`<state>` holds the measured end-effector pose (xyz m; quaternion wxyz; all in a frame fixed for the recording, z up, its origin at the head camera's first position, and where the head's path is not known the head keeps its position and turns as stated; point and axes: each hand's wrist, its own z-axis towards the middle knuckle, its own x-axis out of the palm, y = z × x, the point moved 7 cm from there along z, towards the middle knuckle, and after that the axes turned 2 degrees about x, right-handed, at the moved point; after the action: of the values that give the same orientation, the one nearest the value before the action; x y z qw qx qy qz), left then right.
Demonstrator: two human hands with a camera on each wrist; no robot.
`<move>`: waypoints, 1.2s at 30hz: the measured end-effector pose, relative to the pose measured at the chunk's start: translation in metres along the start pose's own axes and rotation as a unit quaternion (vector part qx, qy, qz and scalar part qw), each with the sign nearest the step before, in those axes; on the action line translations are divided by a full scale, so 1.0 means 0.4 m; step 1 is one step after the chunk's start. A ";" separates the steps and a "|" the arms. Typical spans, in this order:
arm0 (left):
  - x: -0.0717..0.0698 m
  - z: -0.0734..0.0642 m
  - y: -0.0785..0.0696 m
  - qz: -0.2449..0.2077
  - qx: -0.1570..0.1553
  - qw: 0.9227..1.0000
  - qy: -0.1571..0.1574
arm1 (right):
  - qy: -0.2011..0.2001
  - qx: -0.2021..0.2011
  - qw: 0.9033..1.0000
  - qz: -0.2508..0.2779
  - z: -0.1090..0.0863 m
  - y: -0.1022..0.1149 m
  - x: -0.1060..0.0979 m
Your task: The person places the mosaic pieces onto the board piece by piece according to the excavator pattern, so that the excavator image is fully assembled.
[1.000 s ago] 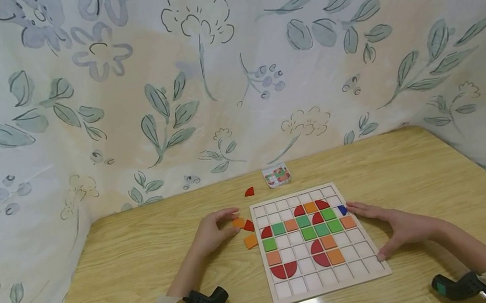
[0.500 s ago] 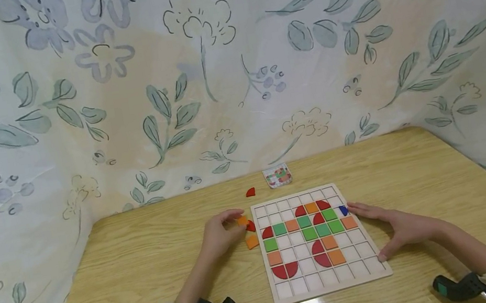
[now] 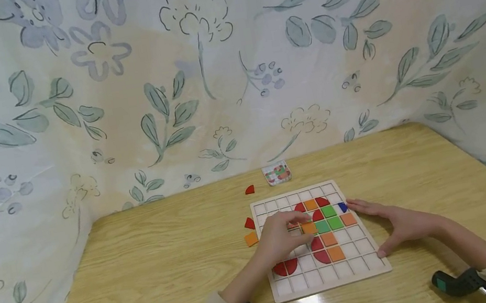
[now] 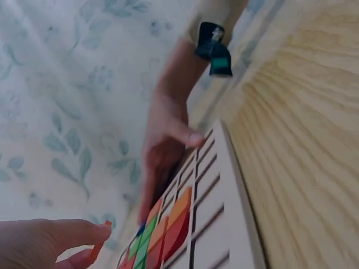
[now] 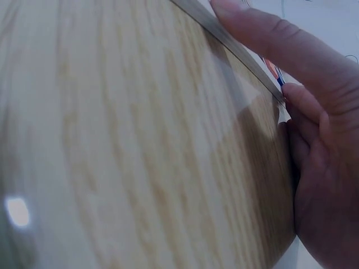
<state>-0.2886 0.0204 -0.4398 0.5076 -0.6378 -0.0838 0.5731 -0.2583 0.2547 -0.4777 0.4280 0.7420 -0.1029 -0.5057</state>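
Note:
My left hand (image 3: 280,235) is over the middle of the gridded wooden board (image 3: 360,247), pinching an orange square tile (image 3: 309,228) between thumb and fingers. In the left wrist view the same tile is edge-on, above the board's surface. Red, green and orange pieces fill several cells of the board; some on the left lie hidden under my left hand. Along the board's right edge my right hand (image 3: 402,224) rests with fingers extended, fingertips beside a small blue piece (image 3: 343,207) and thumb at the lower right edge.
Left of the board lie a red quarter-round piece (image 3: 249,223) and an orange square (image 3: 250,239). Another red quarter-round (image 3: 249,190) sits behind the board, near a small pattern card (image 3: 277,173). A floral cloth (image 3: 211,71) hangs behind the wooden table (image 3: 162,275).
My left hand picked up an orange tile from left of the board and carried it right, over the board's middle. My right hand has stayed at the board's edge.

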 end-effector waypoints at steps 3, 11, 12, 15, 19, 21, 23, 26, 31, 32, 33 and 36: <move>0.038 0.023 -0.036 0.024 0.012 1.000 0.013 | 0.001 0.000 1.000 -0.004 0.000 0.000 0.000; 0.119 0.057 -0.074 0.053 0.032 0.997 0.051 | 0.000 -0.010 1.000 0.001 0.000 0.001 -0.004; 0.127 0.059 -0.076 0.068 0.038 0.996 0.052 | 0.000 -0.012 1.000 0.002 0.000 0.001 -0.004; 0.145 0.060 -0.082 0.112 0.063 0.990 0.052 | 0.001 -0.014 1.000 0.004 0.000 0.000 -0.004; 0.152 0.059 -0.089 0.146 0.075 0.985 0.041 | -0.003 -0.015 1.000 0.005 -0.002 -0.003 -0.002; 0.151 0.058 -0.092 0.151 0.072 0.985 0.039 | -0.003 -0.017 1.000 0.006 -0.001 -0.004 -0.002; 0.151 0.057 -0.093 0.155 0.066 0.985 0.041 | -0.003 -0.017 1.000 0.005 -0.002 -0.004 -0.003; 0.153 0.056 -0.094 0.164 0.063 0.983 0.045 | -0.003 -0.020 1.000 0.002 -0.002 -0.003 -0.003; 0.153 0.055 -0.095 0.168 0.071 0.982 0.041 | -0.005 -0.027 1.000 -0.001 -0.001 -0.002 -0.001; 0.153 0.055 -0.096 0.167 0.074 0.982 0.040 | -0.005 -0.028 1.000 0.000 -0.001 -0.003 -0.001; 0.152 0.056 -0.097 0.165 0.076 0.982 0.039 | -0.005 -0.025 1.000 0.002 -0.001 -0.004 -0.001; 0.153 0.057 -0.098 0.157 0.080 0.984 0.039 | -0.003 -0.022 1.000 0.007 0.000 -0.006 0.000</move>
<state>-0.2685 0.0935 -0.4462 0.4640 -0.6218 0.0832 0.6254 -0.2590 0.2562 -0.4792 0.4472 0.7300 -0.0989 -0.5072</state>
